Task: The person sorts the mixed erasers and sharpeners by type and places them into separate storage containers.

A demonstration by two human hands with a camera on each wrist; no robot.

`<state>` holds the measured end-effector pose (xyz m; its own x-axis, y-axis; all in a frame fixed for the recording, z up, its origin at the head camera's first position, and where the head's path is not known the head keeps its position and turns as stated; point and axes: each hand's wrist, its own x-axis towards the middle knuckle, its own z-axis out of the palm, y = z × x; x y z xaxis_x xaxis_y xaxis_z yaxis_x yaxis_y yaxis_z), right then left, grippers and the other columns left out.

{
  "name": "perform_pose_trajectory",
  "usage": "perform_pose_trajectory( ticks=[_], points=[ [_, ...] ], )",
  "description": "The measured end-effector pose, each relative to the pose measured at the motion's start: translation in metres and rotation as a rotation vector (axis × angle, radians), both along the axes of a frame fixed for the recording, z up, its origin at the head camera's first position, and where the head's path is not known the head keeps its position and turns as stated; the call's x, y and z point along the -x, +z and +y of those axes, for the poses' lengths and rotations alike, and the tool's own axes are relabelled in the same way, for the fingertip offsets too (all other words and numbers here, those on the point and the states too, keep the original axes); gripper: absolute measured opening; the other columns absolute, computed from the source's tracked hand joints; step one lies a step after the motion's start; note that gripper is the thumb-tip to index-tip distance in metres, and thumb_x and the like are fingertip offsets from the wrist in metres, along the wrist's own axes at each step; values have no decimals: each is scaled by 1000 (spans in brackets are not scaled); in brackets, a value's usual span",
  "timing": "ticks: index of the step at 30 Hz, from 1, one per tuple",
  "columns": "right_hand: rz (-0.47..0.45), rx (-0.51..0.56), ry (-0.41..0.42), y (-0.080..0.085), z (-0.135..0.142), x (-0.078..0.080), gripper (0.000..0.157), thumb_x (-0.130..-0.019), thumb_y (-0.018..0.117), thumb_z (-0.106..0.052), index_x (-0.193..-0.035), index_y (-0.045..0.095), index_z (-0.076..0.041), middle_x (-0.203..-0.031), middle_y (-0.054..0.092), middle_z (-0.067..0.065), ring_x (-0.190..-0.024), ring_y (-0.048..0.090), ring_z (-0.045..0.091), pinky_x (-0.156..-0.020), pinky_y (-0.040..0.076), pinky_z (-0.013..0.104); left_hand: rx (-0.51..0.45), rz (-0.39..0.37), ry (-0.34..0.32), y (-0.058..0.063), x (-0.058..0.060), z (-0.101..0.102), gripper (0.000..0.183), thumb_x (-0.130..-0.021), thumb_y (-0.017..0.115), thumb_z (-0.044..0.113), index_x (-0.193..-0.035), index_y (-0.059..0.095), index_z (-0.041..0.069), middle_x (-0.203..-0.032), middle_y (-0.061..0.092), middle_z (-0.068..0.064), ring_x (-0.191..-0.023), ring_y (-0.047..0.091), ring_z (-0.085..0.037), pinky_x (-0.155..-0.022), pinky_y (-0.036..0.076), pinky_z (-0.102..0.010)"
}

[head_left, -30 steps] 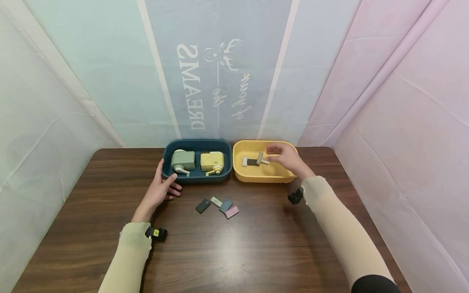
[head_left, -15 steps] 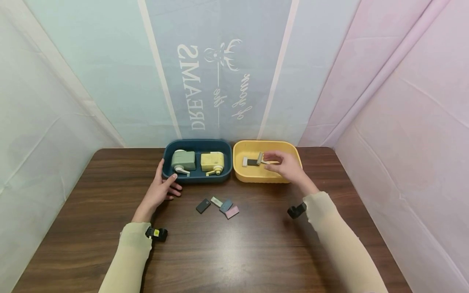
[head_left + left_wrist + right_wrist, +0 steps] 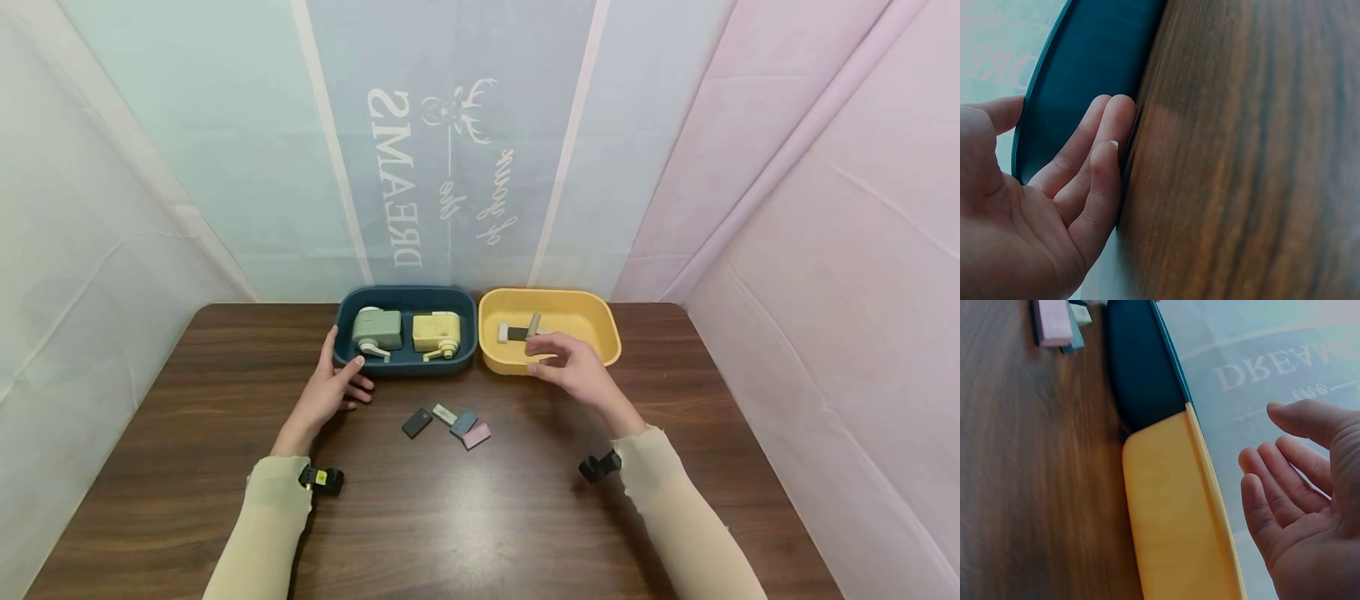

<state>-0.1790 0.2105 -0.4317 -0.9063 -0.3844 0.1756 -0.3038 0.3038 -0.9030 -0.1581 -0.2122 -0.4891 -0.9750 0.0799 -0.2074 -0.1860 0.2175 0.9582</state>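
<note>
My left hand touches the near left corner of a dark blue bin. Its thumb is at the rim, and the other fingers lie fairly straight along the outer wall in the left wrist view. Inside are a green hand-crank device, like a pencil sharpener, and a similar yellow one. Above the front rim of the yellow bin hovers my right hand, fingers loosely bent and holding nothing. In that bin lie a white block, a dark block and a khaki block.
On the wooden table before the bins lie small flat blocks: a black one, a pale green one, a blue-grey one and a pink one. A cloth backdrop stands behind the bins.
My right hand has drawn back from inside the yellow bin toward its front rim, moving nearer and slightly left. The left hand stays at the blue bin.
</note>
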Motion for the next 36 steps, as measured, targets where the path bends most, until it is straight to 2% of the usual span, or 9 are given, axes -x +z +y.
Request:
perform_pose_trajectory(
  ticks=[7, 12, 14, 19, 23, 29, 36],
  points=[
    [-10, -18, 35, -10, -10, -18, 37, -86, 76, 1, -120, 64, 9, -116, 66, 24, -108, 64, 40, -90, 52, 48, 2, 13, 0, -5, 1, -1, 76, -107, 46, 34, -157, -12, 43, -93, 72, -20, -76, 72, -31, -63, 55, -38],
    [-26, -44, 91, 0, -22, -33, 35, -87, 73, 5, -119, 63, 14, -113, 65, 30, -106, 63, 46, -90, 50, 54, -4, 12, -5, -4, 0, -1, 77, -107, 46, 36, -156, -12, 45, -95, 71, -21, -76, 72, -31, -63, 55, -38],
    [-27, -63, 97, -1, -25, -34, 34, -86, 73, 5, -118, 63, 14, -111, 66, 28, -104, 64, 44, -90, 50, 54, -7, 15, -8, -3, 1, -1, 77, -107, 47, 38, -156, -12, 46, -96, 71, -22, -78, 72, -32, -63, 55, -38],
    [-39, -129, 90, -29, -25, -31, 37, -86, 77, -2, -120, 66, 6, -113, 69, 19, -104, 66, 31, -90, 52, 47, -10, 17, -9, -3, 0, -1, 77, -106, 47, 40, -155, -12, 48, -98, 70, -25, -80, 72, -35, -65, 56, -40],
    [-39, -161, 115, -45, -24, -32, 37, -86, 79, -7, -121, 68, -1, -114, 70, 11, -104, 66, 24, -89, 53, 41, -9, 12, -8, -4, 1, 0, 77, -107, 47, 38, -155, -12, 47, -97, 71, -23, -78, 72, -33, -63, 55, -40],
    [-25, -194, 155, -55, -28, -35, 38, -85, 79, -6, -121, 68, -3, -113, 69, 5, -103, 66, 19, -88, 53, 34, -12, 17, -3, -6, 3, 0, 76, -108, 45, 33, -156, -12, 45, -93, 71, -21, -76, 72, -31, -62, 55, -39],
    [-22, -248, 197, -59, -33, -37, 37, -86, 78, -9, -122, 68, -5, -112, 68, 2, -101, 65, 17, -87, 53, 35, -13, 14, -1, -7, 3, -1, 77, -107, 46, 37, -156, -12, 47, -95, 71, -22, -77, 72, -33, -63, 55, -39]
  ],
)
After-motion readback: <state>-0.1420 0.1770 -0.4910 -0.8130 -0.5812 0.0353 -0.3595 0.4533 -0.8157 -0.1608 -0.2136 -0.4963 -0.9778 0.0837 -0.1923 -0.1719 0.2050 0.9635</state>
